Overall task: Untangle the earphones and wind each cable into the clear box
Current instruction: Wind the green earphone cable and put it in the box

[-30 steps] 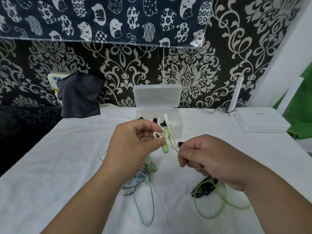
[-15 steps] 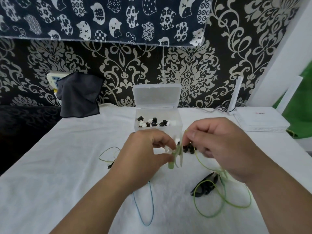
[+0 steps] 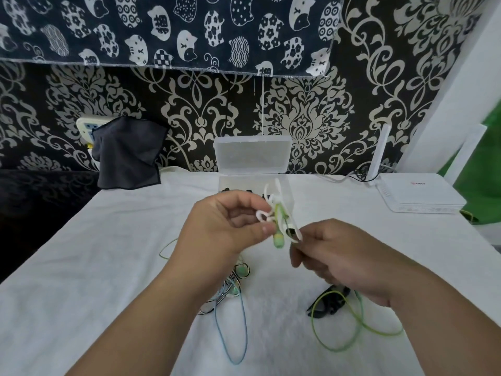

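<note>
My left hand (image 3: 219, 234) pinches a small bundle of white and green earphone cable (image 3: 276, 221), held up in front of the clear box (image 3: 252, 153). A green earbud (image 3: 278, 240) hangs from the bundle. My right hand (image 3: 339, 259) pinches the green cable just right of the bundle; that cable falls into a loose green loop (image 3: 349, 332) on the white cloth. A tangle of blue, green and black earphone cables (image 3: 230, 291) lies below my left hand. The box stands open, lid up, with small dark pieces inside, partly hidden by the bundle.
A black clip-like piece (image 3: 329, 302) lies under the green loop. A white router (image 3: 417, 196) with its antenna sits at the right rear. A dark cloth (image 3: 127, 153) hangs over a white device at the left rear. Patterned wallpaper backs the table.
Half a second ago both hands were close together lower down, in front of the box. Now the left hand has lifted the bundle and the right hand has pulled away down and right.
</note>
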